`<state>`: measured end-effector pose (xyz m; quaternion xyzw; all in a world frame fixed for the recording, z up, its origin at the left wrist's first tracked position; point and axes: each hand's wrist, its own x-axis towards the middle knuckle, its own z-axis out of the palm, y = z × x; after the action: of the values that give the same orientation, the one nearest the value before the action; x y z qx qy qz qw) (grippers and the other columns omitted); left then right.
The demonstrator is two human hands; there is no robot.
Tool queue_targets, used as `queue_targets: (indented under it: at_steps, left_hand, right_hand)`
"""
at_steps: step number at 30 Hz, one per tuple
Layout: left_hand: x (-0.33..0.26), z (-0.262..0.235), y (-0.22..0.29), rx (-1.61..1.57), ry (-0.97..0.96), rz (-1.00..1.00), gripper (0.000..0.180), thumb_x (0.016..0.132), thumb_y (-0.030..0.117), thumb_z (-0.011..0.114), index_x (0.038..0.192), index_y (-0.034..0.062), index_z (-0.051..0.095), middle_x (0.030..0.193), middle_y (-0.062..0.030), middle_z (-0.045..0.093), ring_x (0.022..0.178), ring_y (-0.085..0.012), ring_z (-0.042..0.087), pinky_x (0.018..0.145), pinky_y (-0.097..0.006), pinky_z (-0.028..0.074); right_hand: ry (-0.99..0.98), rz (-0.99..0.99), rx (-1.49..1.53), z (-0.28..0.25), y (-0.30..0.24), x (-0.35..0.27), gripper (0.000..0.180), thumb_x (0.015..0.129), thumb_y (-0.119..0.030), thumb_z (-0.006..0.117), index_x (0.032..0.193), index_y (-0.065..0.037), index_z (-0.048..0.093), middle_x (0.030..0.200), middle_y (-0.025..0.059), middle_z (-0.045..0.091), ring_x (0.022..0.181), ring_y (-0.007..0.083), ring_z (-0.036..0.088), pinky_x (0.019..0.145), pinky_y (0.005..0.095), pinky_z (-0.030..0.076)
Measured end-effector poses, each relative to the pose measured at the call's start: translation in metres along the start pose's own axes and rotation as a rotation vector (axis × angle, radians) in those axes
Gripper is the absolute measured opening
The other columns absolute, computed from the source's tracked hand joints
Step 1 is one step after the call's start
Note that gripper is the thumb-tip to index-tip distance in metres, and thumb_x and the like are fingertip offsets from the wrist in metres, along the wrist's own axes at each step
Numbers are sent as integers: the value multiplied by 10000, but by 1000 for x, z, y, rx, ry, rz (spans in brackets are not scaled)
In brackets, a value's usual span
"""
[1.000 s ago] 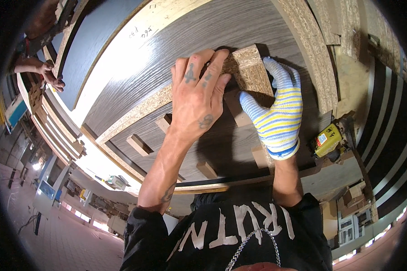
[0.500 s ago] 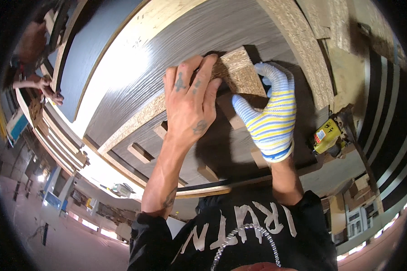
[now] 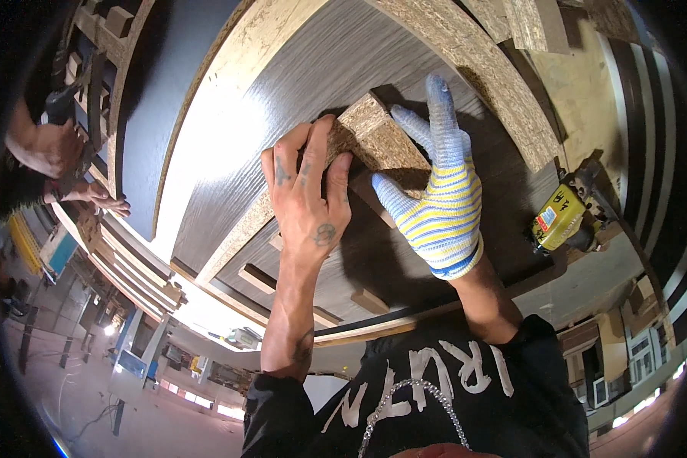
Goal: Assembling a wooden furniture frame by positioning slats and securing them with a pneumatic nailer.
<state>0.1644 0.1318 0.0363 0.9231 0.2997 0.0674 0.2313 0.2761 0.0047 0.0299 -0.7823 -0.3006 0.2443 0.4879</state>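
A chipboard block with rough cut faces stands on a dark wood-grain panel. My bare left hand closes over the chipboard at the block's left end, with the thumb on the near side and the fingers over the far side. A long chipboard strip runs from under this hand toward the lower left. My right hand, in a striped blue, yellow and white glove, is at the block's right side. Its fingers are stretched and spread, the thumb near the block's front. Whether the glove touches the block is hard to tell.
Small wood pieces lie on the panel near me. A curved chipboard edge bounds it at the right, with a yellow-green power tool beyond. At the far left, another person's hands are by a dark-blue panel.
My right hand's fingers have straightened and spread from their curl around the block. The view has shifted, and more of the other person's hands shows at the left.
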Motion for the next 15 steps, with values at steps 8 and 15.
queue_targets:
  at_steps: [8, 15]
  left_hand:
    - [-1, 0, -1, -14, 12, 2, 415, 834, 87, 717, 1240, 57, 636, 1129, -111, 566, 970, -286, 497, 853, -421, 427]
    - [2, -5, 1, -68, -3, -28, 435, 822, 70, 707, 1249, 39, 625, 1140, -119, 555, 950, -303, 481, 855, -428, 424]
  right_hand:
    - [5, 14, -75, -2, -5, -2, 1019, 718, -35, 813, 1549, -73, 225, 1278, 137, 634, 1148, 289, 591, 986, 381, 488]
    - [-41, 45, 16, -2, -6, 3, 987, 717, -20, 793, 1539, -34, 245, 1208, 219, 635, 1159, 349, 581, 974, 419, 515]
